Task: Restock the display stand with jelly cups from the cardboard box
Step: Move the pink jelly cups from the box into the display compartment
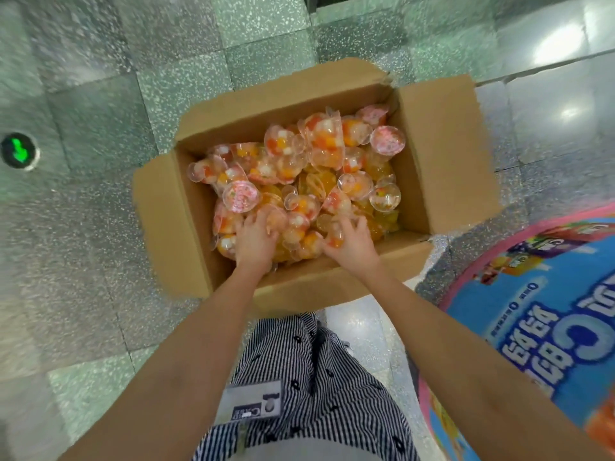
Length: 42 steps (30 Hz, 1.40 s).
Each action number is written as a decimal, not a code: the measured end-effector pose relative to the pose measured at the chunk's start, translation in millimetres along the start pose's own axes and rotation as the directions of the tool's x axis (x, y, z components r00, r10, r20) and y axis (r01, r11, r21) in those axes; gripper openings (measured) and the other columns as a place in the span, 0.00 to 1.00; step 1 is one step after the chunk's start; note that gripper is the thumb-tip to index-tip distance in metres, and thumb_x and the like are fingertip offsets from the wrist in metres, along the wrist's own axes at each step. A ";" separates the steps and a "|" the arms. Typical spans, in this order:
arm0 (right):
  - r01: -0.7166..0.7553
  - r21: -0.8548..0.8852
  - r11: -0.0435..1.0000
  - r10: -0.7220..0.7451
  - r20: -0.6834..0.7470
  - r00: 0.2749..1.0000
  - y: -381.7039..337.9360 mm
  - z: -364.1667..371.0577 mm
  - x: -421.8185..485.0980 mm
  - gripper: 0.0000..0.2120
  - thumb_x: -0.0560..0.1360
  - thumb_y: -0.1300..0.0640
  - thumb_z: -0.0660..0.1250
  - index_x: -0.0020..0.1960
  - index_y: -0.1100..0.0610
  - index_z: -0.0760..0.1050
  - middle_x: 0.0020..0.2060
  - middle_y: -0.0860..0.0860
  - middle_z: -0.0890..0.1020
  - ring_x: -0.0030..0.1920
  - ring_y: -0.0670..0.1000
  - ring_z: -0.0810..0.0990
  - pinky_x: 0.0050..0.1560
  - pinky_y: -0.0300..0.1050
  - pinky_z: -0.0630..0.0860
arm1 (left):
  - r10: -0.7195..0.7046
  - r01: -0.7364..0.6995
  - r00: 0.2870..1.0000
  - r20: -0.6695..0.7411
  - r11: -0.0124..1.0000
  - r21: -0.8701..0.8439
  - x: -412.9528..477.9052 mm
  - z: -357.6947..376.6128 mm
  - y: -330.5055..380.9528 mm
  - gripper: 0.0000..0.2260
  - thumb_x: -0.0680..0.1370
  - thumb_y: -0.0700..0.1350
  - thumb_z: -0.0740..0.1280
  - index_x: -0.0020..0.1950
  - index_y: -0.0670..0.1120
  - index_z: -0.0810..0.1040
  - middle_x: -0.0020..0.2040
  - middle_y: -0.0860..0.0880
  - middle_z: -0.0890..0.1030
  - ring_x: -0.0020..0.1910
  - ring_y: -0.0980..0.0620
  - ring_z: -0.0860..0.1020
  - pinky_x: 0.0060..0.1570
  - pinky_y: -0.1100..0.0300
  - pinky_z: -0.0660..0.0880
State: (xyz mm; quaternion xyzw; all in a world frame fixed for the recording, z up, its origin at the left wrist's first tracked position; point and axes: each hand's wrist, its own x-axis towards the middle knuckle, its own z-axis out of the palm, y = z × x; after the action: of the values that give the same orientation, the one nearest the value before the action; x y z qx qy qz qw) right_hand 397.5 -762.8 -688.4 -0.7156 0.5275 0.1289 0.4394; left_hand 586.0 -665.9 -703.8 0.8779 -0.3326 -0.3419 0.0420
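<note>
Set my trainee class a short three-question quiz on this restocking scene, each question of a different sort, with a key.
1. True or false: the flaps of the cardboard box are folded shut.
2. Where are the left hand and the right hand? A: down among the jelly cups, fingers curled on some; B: resting on the box's flaps; C: hanging at the person's sides.
3. Fill in: the pink-and-blue display stand is on the person's ____ side.
Key: 1 false; 2 A; 3 right.
</note>
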 end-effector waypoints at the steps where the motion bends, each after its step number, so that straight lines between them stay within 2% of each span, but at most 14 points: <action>1: -0.015 0.048 0.999 0.016 -0.008 1.000 0.1 -4.0 -7.0 0.29 0.73 0.43 0.71 0.70 0.47 0.65 0.63 0.55 0.64 0.65 0.58 0.69 0.66 0.53 0.70 | 0.007 -0.008 1.000 -0.024 0.999 -0.043 -7.3 -2.0 2.3 0.23 0.77 0.47 0.62 0.73 0.53 0.68 0.60 0.44 0.79 0.67 0.39 0.69 0.68 0.43 0.65; 4: -0.051 0.179 0.982 0.061 -0.049 0.997 5.5 -17.0 -32.0 0.30 0.73 0.44 0.70 0.72 0.45 0.65 0.68 0.55 0.64 0.68 0.57 0.68 0.66 0.51 0.68 | 0.038 -0.041 0.998 -0.042 0.996 -0.079 -32.1 -6.1 9.7 0.23 0.77 0.50 0.56 0.73 0.55 0.68 0.56 0.43 0.79 0.60 0.39 0.72 0.64 0.39 0.68; 7: -0.048 0.231 0.972 0.072 -0.099 0.992 20.9 -29.2 -63.9 0.30 0.74 0.46 0.70 0.73 0.46 0.64 0.69 0.55 0.66 0.66 0.56 0.70 0.64 0.48 0.68 | 0.061 -0.066 0.997 -0.045 0.991 -0.118 -59.4 -10.3 22.8 0.23 0.76 0.59 0.48 0.71 0.62 0.67 0.63 0.47 0.77 0.63 0.43 0.72 0.61 0.36 0.69; 11: -0.045 0.298 0.953 0.108 -0.199 0.974 55.2 -42.9 -122.8 0.25 0.73 0.48 0.70 0.69 0.48 0.69 0.63 0.56 0.71 0.58 0.55 0.75 0.63 0.49 0.72 | 0.186 -0.210 0.974 -0.131 0.957 -0.200 -104.8 -11.3 64.9 0.18 0.83 0.44 0.56 0.72 0.53 0.71 0.68 0.47 0.75 0.66 0.46 0.72 0.64 0.48 0.70; 15: -0.005 0.419 0.908 0.147 -0.308 0.940 105.1 -58.8 -198.0 0.19 0.71 0.50 0.70 0.61 0.46 0.72 0.57 0.53 0.70 0.46 0.48 0.80 0.55 0.48 0.78 | 0.395 -0.403 0.915 -0.083 0.875 -0.269 -148.4 9.3 105.4 0.19 0.81 0.36 0.55 0.69 0.48 0.73 0.70 0.44 0.73 0.69 0.45 0.70 0.68 0.51 0.67; 19: -0.004 0.487 0.873 0.240 -0.423 0.874 169.0 -67.5 -281.8 0.19 0.74 0.51 0.69 0.64 0.45 0.72 0.58 0.50 0.69 0.49 0.47 0.79 0.54 0.44 0.74 | 0.545 -0.508 0.839 0.009 0.787 -0.350 -215.8 37.1 161.0 0.18 0.80 0.32 0.54 0.66 0.41 0.76 0.66 0.43 0.76 0.65 0.47 0.72 0.59 0.63 0.66; 21: -0.016 0.533 0.846 0.304 -0.459 0.835 201.5 -68.5 -324.7 0.18 0.76 0.50 0.68 0.65 0.48 0.72 0.58 0.51 0.69 0.46 0.45 0.78 0.52 0.40 0.71 | 0.577 -0.478 0.815 0.056 0.722 -0.500 -255.7 53.9 188.7 0.17 0.81 0.33 0.54 0.63 0.42 0.77 0.61 0.46 0.78 0.61 0.48 0.74 0.55 0.61 0.68; 24: -0.016 0.580 0.814 0.388 -0.523 0.759 249.0 -63.4 -381.3 0.13 0.76 0.48 0.68 0.60 0.44 0.72 0.57 0.53 0.71 0.46 0.45 0.78 0.51 0.38 0.71 | 0.589 -0.345 0.791 0.166 0.653 -0.674 -305.9 83.1 221.0 0.14 0.82 0.37 0.54 0.62 0.44 0.76 0.57 0.47 0.78 0.55 0.49 0.76 0.53 0.56 0.74; 27: -0.001 0.636 0.771 0.488 -0.591 0.642 284.4 -50.7 -431.4 0.13 0.77 0.45 0.67 0.60 0.46 0.72 0.57 0.54 0.75 0.46 0.39 0.77 0.45 0.31 0.72 | 0.662 -0.341 0.701 0.265 0.638 -0.691 -352.1 108.5 250.3 0.13 0.82 0.38 0.56 0.61 0.44 0.77 0.55 0.45 0.78 0.50 0.50 0.77 0.44 0.60 0.76; 30: -0.006 0.698 0.716 0.593 -0.604 0.532 307.8 -33.6 -474.5 0.14 0.76 0.43 0.66 0.61 0.45 0.73 0.57 0.54 0.73 0.44 0.40 0.76 0.53 0.47 0.79 | 0.688 -0.333 0.633 0.356 0.657 -0.677 -394.8 130.6 277.0 0.13 0.82 0.38 0.59 0.63 0.42 0.78 0.53 0.46 0.79 0.49 0.50 0.78 0.49 0.54 0.79; 31: -0.007 0.711 0.703 0.619 -0.607 0.499 313.2 -28.1 -486.6 0.15 0.76 0.43 0.66 0.61 0.45 0.73 0.57 0.54 0.73 0.43 0.39 0.76 0.54 0.48 0.78 | 0.701 -0.337 0.604 0.380 0.656 -0.675 -406.2 137.5 283.4 0.13 0.82 0.39 0.59 0.63 0.42 0.78 0.53 0.46 0.80 0.48 0.51 0.79 0.49 0.53 0.79; 36: 0.031 0.794 0.607 0.743 -0.581 0.332 323.8 0.1 -534.0 0.14 0.74 0.41 0.67 0.58 0.41 0.72 0.56 0.55 0.78 0.46 0.44 0.81 0.48 0.42 0.75 | 0.790 -0.446 0.356 0.498 0.612 -0.653 -452.3 165.9 302.4 0.12 0.80 0.45 0.67 0.62 0.45 0.79 0.53 0.46 0.82 0.49 0.49 0.82 0.49 0.52 0.81; 39: 0.050 0.843 0.536 0.815 -0.532 0.228 320.2 23.4 -562.4 0.17 0.75 0.45 0.68 0.62 0.47 0.74 0.56 0.54 0.77 0.50 0.48 0.77 0.51 0.41 0.71 | 0.788 -0.533 0.267 0.555 0.601 -0.596 -474.9 185.4 307.2 0.13 0.78 0.47 0.69 0.61 0.46 0.78 0.50 0.43 0.81 0.38 0.51 0.79 0.37 0.61 0.78; 42: 0.054 0.882 0.469 0.870 -0.471 0.147 321.8 53.3 -589.5 0.17 0.75 0.48 0.70 0.62 0.52 0.77 0.55 0.52 0.78 0.52 0.49 0.76 0.53 0.40 0.69 | 0.761 -0.637 0.136 0.634 0.558 -0.533 -501.2 208.6 303.8 0.17 0.80 0.47 0.67 0.67 0.47 0.71 0.48 0.42 0.77 0.37 0.50 0.77 0.36 0.60 0.74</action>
State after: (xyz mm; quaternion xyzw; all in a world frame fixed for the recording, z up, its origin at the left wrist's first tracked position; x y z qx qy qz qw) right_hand -108.9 -362.2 -495.9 -0.1853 0.8682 -0.3992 0.2294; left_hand 13.1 -562.3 -484.5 0.3429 -0.6549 -0.6667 0.0955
